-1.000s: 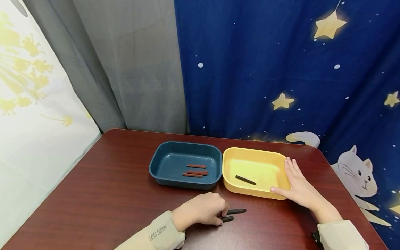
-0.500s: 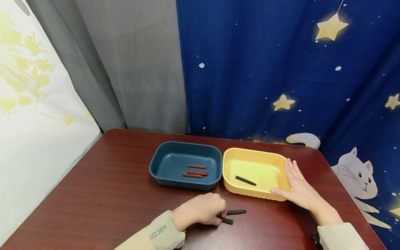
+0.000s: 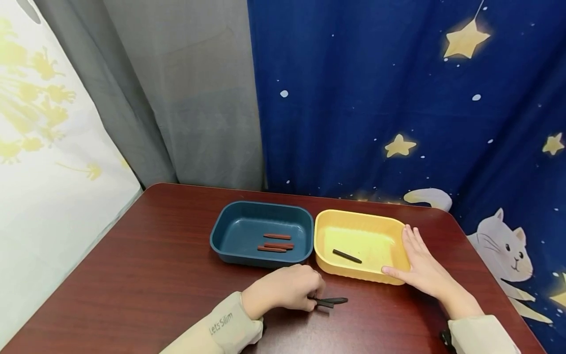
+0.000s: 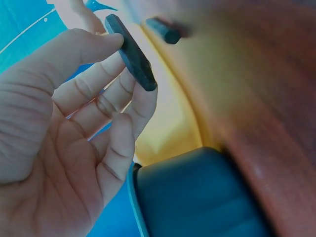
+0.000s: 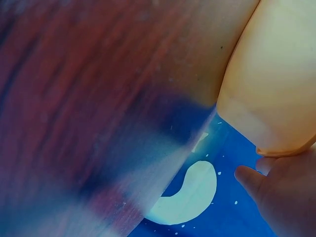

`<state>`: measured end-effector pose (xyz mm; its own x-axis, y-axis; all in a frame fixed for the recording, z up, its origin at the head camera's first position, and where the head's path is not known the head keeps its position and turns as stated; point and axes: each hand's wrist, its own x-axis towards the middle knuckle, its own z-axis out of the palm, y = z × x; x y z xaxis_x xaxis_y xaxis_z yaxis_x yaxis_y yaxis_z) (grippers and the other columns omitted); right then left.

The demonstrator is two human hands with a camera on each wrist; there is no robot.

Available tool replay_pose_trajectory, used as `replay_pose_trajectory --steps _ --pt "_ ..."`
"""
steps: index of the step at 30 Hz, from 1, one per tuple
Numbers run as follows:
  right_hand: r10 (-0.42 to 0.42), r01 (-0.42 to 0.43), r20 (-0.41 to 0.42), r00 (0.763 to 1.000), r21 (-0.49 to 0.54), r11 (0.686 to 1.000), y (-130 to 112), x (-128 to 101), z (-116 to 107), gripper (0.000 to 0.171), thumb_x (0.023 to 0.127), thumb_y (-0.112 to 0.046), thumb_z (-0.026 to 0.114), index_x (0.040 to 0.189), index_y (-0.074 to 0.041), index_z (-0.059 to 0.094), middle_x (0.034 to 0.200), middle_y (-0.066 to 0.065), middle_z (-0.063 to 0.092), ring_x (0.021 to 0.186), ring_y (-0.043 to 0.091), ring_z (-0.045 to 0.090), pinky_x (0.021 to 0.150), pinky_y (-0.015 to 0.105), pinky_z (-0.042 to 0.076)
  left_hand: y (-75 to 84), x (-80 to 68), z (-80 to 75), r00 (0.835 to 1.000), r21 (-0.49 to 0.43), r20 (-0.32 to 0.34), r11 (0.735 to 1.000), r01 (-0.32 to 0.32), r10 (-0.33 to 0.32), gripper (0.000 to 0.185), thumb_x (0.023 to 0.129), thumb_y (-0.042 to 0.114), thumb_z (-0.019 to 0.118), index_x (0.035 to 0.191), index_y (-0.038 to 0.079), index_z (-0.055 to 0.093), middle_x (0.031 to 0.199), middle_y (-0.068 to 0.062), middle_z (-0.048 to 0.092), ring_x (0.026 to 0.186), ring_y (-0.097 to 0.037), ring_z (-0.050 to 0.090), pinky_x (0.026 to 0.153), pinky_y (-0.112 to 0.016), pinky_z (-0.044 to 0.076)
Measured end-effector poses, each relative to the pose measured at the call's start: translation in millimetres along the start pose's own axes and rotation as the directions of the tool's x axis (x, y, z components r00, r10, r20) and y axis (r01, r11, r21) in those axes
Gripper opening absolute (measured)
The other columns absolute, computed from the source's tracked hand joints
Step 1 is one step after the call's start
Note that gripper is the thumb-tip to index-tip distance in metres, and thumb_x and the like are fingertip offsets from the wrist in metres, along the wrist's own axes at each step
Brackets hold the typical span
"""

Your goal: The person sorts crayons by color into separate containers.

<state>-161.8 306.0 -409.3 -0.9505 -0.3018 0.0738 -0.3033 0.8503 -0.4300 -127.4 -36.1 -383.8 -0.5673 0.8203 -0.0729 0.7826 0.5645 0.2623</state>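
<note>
My left hand (image 3: 283,293) pinches a black crayon (image 4: 131,52) by its middle, grip pressed on its flats. It seems light, stiff, snappable. My right hand (image 3: 422,265) lies flat against the yellow tray (image 3: 325,223).

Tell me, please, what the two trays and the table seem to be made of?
Blue tray and yellow tray: likely moulded plastic, matte, uniform colour, rounded rims. Table: wood or wood-look laminate, reddish-brown grain with a slight sheen; which one cannot be told.

Head view: bright, even, diffuse lighting; soft sheen on the table (image 3: 146,275) and faint shadows under the trays; sharp centre, with wide-angle bending toward the edges. Left wrist view: hand (image 4: 64,148) and black crayon (image 4: 131,52) in focus, background blurred, colours tinted blue. Right wrist view: heavily blurred, smeared tabletop, strong colour cast.
</note>
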Motion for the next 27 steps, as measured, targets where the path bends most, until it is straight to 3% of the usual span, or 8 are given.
replay_pose_trajectory --steps 10,22,27 --pt "-0.004 0.005 -0.007 1.0 0.012 1.0 0.4 -1.1 1.4 0.118 0.085 -0.055 0.07 0.156 0.008 0.0 0.165 0.026 -0.005 0.153 0.04 -0.013 0.123 0.058 0.0 4.9 9.2 -14.8 1.0 -0.045 0.016 0.999 0.028 -0.027 0.019 0.083 0.014 0.074 0.072 0.024 0.062 0.061 0.017 0.052 0.058 0.001 0.047 0.051 -0.013 0.038" --pt "-0.009 0.009 -0.01 1.0 -0.005 1.0 0.2 -2.2 1.0 0.117 0.085 -0.054 0.07 0.156 0.008 0.0 0.165 0.027 -0.005 0.153 0.04 -0.013 0.125 0.049 -0.005 -1.3 25.9 -31.0 0.998 -0.115 -0.027 0.991 -0.065 0.063 0.005 0.088 0.014 0.071 0.09 0.018 0.07 0.067 0.016 0.056 0.063 0.003 0.051 0.061 -0.009 0.041" --pt "-0.022 0.022 -0.02 1.0 -0.001 1.0 -0.2 -1.4 1.5 0.116 0.085 -0.053 0.071 0.155 0.009 0.002 0.164 0.028 -0.003 0.153 0.04 -0.012 0.125 0.048 -0.005 0.7 34.5 -41.0 0.996 -0.084 -0.037 0.993 -0.082 0.079 0.005 0.089 0.013 0.07 0.092 0.017 0.071 0.067 0.014 0.056 0.063 0.002 0.05 0.062 -0.009 0.041"
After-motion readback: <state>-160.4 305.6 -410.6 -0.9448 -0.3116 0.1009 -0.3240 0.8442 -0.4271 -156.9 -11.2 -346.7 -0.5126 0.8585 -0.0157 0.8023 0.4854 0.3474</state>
